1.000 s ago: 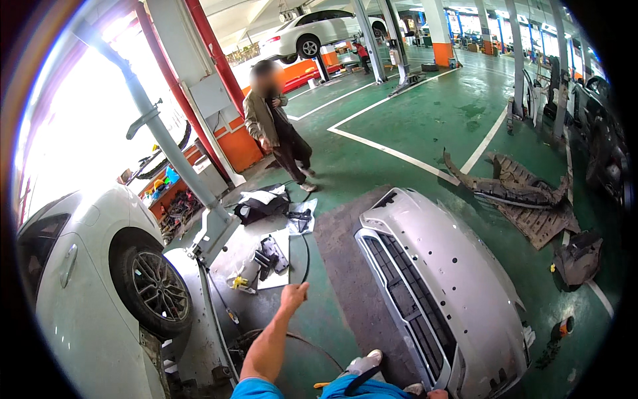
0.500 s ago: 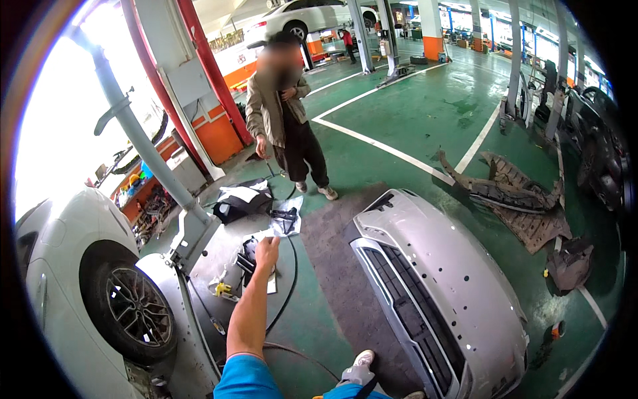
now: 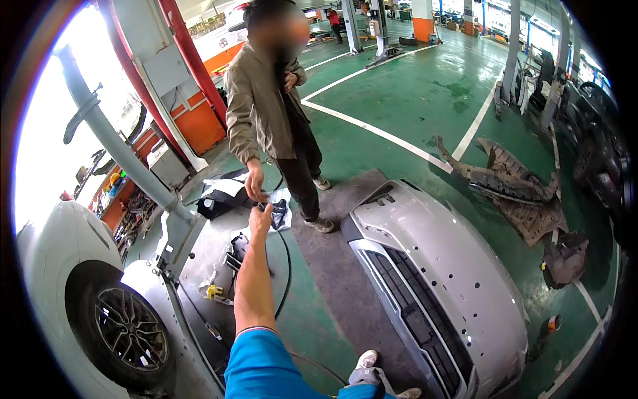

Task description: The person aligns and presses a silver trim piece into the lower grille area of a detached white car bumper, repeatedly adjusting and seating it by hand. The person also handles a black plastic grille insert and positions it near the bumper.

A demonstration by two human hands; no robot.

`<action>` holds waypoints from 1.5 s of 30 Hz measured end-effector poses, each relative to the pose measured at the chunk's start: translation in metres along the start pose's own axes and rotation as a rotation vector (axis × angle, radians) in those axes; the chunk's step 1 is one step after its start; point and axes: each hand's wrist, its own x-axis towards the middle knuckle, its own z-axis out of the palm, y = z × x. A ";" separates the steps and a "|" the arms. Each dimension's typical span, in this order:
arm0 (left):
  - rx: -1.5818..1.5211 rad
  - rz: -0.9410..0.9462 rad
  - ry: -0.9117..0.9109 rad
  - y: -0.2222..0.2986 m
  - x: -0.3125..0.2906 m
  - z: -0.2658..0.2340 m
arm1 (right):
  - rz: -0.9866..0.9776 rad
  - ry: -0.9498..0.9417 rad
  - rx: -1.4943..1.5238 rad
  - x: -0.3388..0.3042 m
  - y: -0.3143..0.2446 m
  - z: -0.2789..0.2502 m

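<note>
My left hand (image 3: 260,218) reaches forward at the end of a bare forearm in a blue sleeve. Its fingers are closed in a pinch, and whatever they hold, if anything, is too small to make out. Right by my fingertips is the lowered hand (image 3: 254,183) of a co-worker (image 3: 262,113) in a tan jacket and dark trousers. Whether the two hands touch, I cannot tell. Beyond and below them, a clear plastic bag with black parts (image 3: 282,211) lies on the floor. My right hand is out of view.
A silver car bumper (image 3: 438,259) with a dark grille lies on a floor mat to the right. On the left stand a white car (image 3: 66,233) and a grey lift post (image 3: 123,139). A black hose (image 3: 288,279) crosses the floor. Removed liners (image 3: 512,193) lie farther right.
The co-worker has come closer and brought a lowered hand to mine. My left arm stretches farther forward. The view has shifted a little.
</note>
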 end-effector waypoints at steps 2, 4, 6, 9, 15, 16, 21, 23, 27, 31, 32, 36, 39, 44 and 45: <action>-0.177 -0.015 -0.145 0.012 -0.024 0.035 | -0.165 0.099 -0.213 0.022 0.054 -0.007; -0.435 -0.161 -0.205 0.001 -0.043 0.032 | -0.011 0.062 0.071 -0.006 -0.020 -0.003; -0.674 -0.171 -0.320 0.011 -0.082 0.045 | 0.081 0.109 0.148 -0.020 -0.064 -0.008; -0.776 -0.223 -0.613 0.053 -0.181 0.059 | -0.016 0.117 0.131 -0.013 -0.075 -0.002; -0.921 -0.277 -1.019 0.126 -0.359 0.025 | -0.260 0.038 0.268 -0.007 -0.158 0.007; -0.987 -0.299 -1.098 0.140 -0.384 0.029 | -0.285 0.070 0.248 0.003 -0.148 0.006; -1.086 -0.224 -1.435 0.188 -0.475 0.011 | -0.465 0.080 0.277 -0.034 -0.219 -0.029; -1.063 -0.168 -1.537 0.202 -0.506 0.001 | -0.504 0.083 0.331 -0.047 -0.224 -0.041; -1.036 -0.194 -1.637 0.217 -0.574 -0.008 | -0.601 0.111 0.444 -0.065 -0.204 -0.068; -0.919 -0.237 -1.678 0.231 -0.643 -0.005 | -0.709 0.119 0.443 -0.066 -0.166 -0.097; -0.840 -0.276 -1.686 0.229 -0.660 -0.002 | -0.699 0.098 0.439 -0.068 -0.155 -0.102; -0.546 -0.318 -1.624 0.213 -0.741 0.005 | -0.696 0.002 0.382 -0.065 -0.119 -0.113; -0.360 -0.323 -1.572 0.197 -0.797 0.012 | -0.595 -0.024 0.371 -0.055 -0.083 -0.105; -0.074 -0.248 -1.672 0.172 -0.851 0.048 | -0.311 -0.144 0.312 -0.024 -0.014 -0.067; -0.012 -0.205 -1.711 0.163 -0.855 0.060 | -0.294 -0.135 0.317 -0.018 0.001 -0.054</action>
